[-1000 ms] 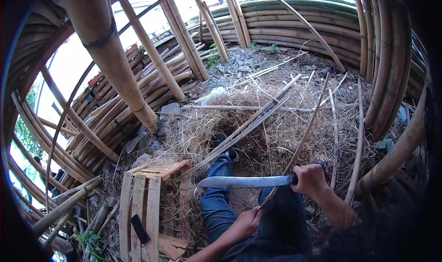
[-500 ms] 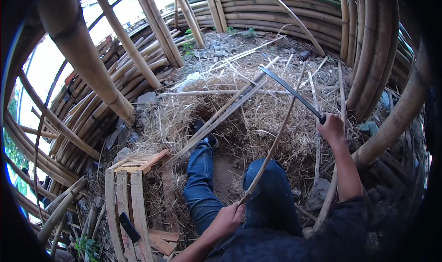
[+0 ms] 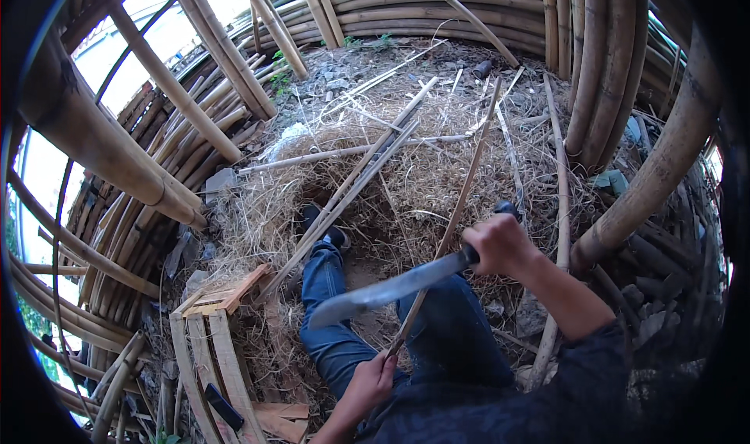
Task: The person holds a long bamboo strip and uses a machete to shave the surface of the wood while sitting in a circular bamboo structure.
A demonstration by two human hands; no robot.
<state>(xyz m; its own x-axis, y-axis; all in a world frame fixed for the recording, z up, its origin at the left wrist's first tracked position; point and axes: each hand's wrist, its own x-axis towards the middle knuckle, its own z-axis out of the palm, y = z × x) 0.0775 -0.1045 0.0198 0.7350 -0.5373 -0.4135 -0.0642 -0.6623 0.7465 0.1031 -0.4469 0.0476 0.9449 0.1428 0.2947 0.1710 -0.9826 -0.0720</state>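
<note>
Bamboo splitting appears to be the step in hand, judged from how the things lie. A thin bamboo strip [image 3: 453, 217] is gripped near its lower end by the left hand [image 3: 373, 378], which is closed around it just above the lap, and the strip runs up and away over a heap of dry shavings [image 3: 406, 171]. A machete [image 3: 391, 288] is held by its dark handle in the right hand [image 3: 500, 245], which is closed tightly on it; the blade is seen crossing the strip, its tip pointing to the person's left above the blue-trousered legs [image 3: 336, 319]. Whether the edge is already touching the strip cannot be told.

For the cut to go well, the strip should be kept steady and the blade aligned with the grain, so that the edge is not driven sideways out of the fibre. The left hand's fingers should be kept well below the blade's path, and the legs kept out of the line of the stroke. A wooden crate [image 3: 211, 327] lies to the left, and thick bamboo poles [image 3: 164, 85] are stacked all around.
</note>
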